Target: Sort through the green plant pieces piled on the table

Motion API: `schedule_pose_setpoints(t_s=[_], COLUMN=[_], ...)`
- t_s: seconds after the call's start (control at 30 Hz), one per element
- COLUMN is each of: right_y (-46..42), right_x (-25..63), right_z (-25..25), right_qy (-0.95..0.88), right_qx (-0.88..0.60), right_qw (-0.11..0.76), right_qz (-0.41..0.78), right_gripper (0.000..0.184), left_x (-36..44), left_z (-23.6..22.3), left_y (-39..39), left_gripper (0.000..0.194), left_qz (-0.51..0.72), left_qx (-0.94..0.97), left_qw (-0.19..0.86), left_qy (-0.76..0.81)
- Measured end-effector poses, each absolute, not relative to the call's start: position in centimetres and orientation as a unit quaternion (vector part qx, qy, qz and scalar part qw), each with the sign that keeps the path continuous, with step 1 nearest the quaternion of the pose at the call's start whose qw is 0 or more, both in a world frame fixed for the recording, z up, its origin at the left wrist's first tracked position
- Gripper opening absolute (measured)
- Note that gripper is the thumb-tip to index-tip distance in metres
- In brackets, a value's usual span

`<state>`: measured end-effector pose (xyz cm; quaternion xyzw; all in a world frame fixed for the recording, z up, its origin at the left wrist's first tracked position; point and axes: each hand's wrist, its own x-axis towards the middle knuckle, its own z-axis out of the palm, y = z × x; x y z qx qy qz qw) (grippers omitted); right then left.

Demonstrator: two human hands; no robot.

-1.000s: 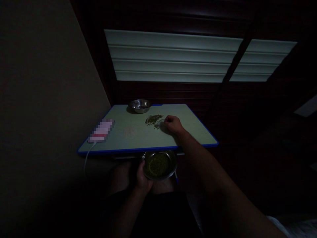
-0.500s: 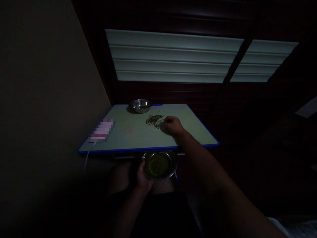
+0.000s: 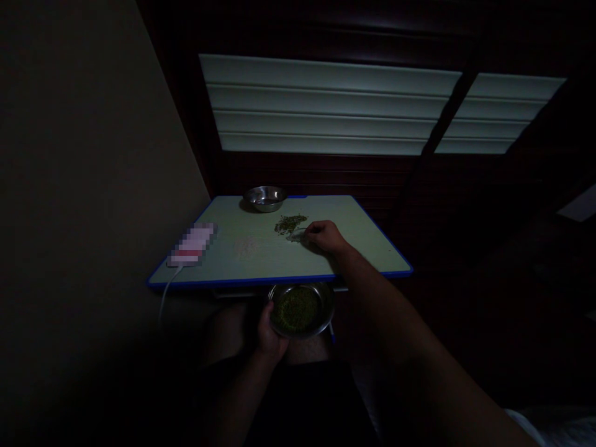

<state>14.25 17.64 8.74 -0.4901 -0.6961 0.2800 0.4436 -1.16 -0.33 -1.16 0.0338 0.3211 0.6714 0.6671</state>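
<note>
My left hand (image 3: 271, 335) is closed on the rim of a steel bowl (image 3: 326, 320), thumb over its edge, held above my lap just below the table's front edge. Inside lie many small green grains (image 3: 298, 308), perhaps mung beans. Over the table, my right hand (image 3: 325, 236) is closed in a pinch on what looks like a small pale spoon (image 3: 298, 234). Its far end lies low at the near right side of a loose pile of similar grains (image 3: 289, 223). Dim light hides the spoon's exact shape.
A second steel bowl (image 3: 265, 200) stands at the back left of the pale, blue-edged table (image 3: 223, 264). A phone (image 3: 193, 244), blurred out, lies at the left with a white cable (image 3: 164, 297) hanging over the front edge. A wall and dark slatted panels close off the left and back.
My right hand has shifted slightly left, and the spoon's end has moved toward the near side of the pile. My left hand and its bowl have stayed still.
</note>
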Motion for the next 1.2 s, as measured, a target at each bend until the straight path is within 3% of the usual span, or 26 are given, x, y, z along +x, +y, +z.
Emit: schedule_pose_setpoints(t_s=[0.47, 0.7, 0.93, 1.03, 1.2], right_y=[17.1, 17.7, 17.9, 17.6, 17.1], right_x=[14.3, 14.3, 14.0, 13.9, 13.9], right_z=[9.6, 9.2, 9.6, 10.0, 10.3], right_qy=[-0.673, -0.706, -0.748, -0.760, -0.775], right_qx=[-0.495, -0.484, -0.503, -0.484, -0.436], right_qw=[0.394, 0.396, 0.342, 0.316, 0.278], right_qz=[0.384, 0.333, 0.265, 0.297, 0.364], right_gripper=[0.023, 0.015, 0.027, 0.037, 0.039], left_x=[-1.3, -1.2, -1.2, -1.2, -1.2], left_z=[-1.6, -1.0, -1.0, -1.0, -1.0], left_y=[-0.2, -0.3, -0.2, -0.2, -0.2], left_gripper=[0.029, 0.029, 0.028, 0.029, 0.030], left_qz=[0.678, 0.668, 0.670, 0.674, 0.673], left_qx=[0.030, 0.021, 0.026, 0.038, 0.039], left_qw=[0.665, 0.674, 0.666, 0.664, 0.665], left_qy=[0.312, 0.314, 0.328, 0.321, 0.322])
